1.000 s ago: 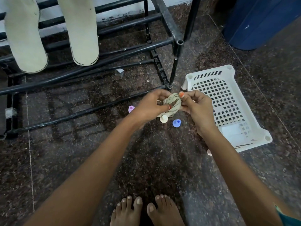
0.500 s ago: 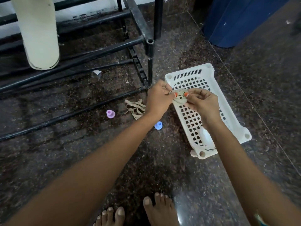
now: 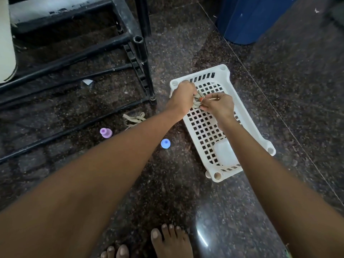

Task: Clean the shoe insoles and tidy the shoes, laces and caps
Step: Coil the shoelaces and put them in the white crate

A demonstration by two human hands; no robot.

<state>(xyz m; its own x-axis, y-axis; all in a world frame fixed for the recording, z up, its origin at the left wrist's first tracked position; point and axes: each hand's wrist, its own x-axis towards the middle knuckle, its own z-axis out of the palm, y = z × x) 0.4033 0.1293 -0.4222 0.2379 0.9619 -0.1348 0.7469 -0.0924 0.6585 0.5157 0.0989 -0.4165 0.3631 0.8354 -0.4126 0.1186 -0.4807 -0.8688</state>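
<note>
– While you stand barefoot, feet (image 3: 171, 241) nearest the camera on the dark floor (image 3: 176, 192), you reach forward and down with both hands, close to full stretch.

– Agreed. Just past your feet you have a blue cap (image 3: 165, 143) and, further left, a purple cap (image 3: 106, 132), both lying well apart from your hands. I judge them light, hard and apt to roll, so pinch each one across its rim.

– Beyond those, a loose lace (image 3: 135, 119) lies in a slack tangle, near your left hand (image 3: 183, 97) but clear of it. It looks soft, limp and almost weightless. Gather it whole or take one end, since it will not hold a shape by itself.

– Now your grip. Your left hand is curled round a coiled lace (image 3: 197, 100), knuckles up. Your right hand (image 3: 219, 106) pinches the same coil from the other side with thumb and fingertips, wrist bent down.

– You hold that coil between the two hands, over the far end of the basket (image 3: 222, 70). Whether it touches the mesh, I cannot tell. A coil like that likely springs loose if you slacken, so grip across all the turns, not a single strand.

– The basket itself seems stiff, light plastic, lying on the floor.

– Farther off you have the black rack (image 3: 141, 53) left of the basket, a pale insole (image 3: 5, 43) at the left edge above its bars, and a blue bin (image 3: 251, 19) at the back.
</note>
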